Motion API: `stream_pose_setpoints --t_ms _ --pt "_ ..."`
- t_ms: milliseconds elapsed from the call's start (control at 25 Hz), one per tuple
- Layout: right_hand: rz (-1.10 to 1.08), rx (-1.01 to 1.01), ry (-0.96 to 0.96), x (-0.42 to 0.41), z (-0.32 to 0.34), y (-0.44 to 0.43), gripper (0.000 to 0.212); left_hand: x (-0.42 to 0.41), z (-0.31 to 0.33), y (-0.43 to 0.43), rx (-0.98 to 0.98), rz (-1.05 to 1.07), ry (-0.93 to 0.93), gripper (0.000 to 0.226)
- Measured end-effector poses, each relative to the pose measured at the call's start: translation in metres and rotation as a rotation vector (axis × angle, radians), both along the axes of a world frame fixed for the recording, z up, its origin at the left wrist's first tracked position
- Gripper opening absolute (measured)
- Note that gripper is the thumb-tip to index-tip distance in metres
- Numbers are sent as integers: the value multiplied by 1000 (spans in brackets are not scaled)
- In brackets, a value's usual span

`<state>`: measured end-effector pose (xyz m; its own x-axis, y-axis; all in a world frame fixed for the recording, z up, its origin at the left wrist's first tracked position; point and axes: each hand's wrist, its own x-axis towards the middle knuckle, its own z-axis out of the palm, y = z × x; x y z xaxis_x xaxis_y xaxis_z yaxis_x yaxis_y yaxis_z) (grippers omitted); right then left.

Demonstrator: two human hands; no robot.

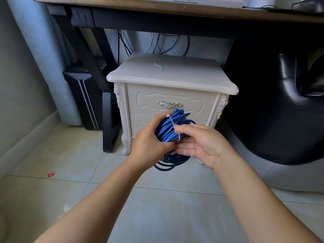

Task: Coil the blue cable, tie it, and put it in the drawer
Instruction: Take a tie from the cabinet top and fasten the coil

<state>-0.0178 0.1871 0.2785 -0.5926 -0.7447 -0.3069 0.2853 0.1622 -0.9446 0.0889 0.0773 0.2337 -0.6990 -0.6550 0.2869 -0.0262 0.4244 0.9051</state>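
The left hand point(149, 144) is wrapped round the near-left side of the coiled blue cable point(166, 128), fingers curled over the bunched strands. The right hand point(198, 144) comes in from the right. Its thumb tip presses on a white zip tie point(172, 122) that crosses the bundle slantwise, and its fingers lie under the coil, so it seems to pinch the tie against the cable. I cannot see whether the tie's tail is through its head.

I'd say the cable is light, but springy and smooth-jacketed, so the loops will want to fan apart if let go. The best hold is right at the tie, where the strands are gathered tight. Holding a loose loop would let the rest slide.

The coil has many turns. They are bright blue where light hits them and look darker where the lower loops sag below the hands. It is held in the air, just in front of the cream nightstand point(192, 76).

Both drawers look closed. The upper drawer point(149, 100) carries an ornate silver handle point(169, 104) just beyond the coil. A spare zip tie point(157, 68) lies curved on the nightstand's top. To the right is a black office chair point(280, 111), and above is a dark desk point(157, 7).
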Motion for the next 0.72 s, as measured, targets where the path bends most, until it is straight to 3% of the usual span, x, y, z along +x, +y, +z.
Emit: stream_pose_setpoints --t_ms 720 --pt "-20 7 -18 2 4 2 21 0 2 2 -38 -2 -3 70"
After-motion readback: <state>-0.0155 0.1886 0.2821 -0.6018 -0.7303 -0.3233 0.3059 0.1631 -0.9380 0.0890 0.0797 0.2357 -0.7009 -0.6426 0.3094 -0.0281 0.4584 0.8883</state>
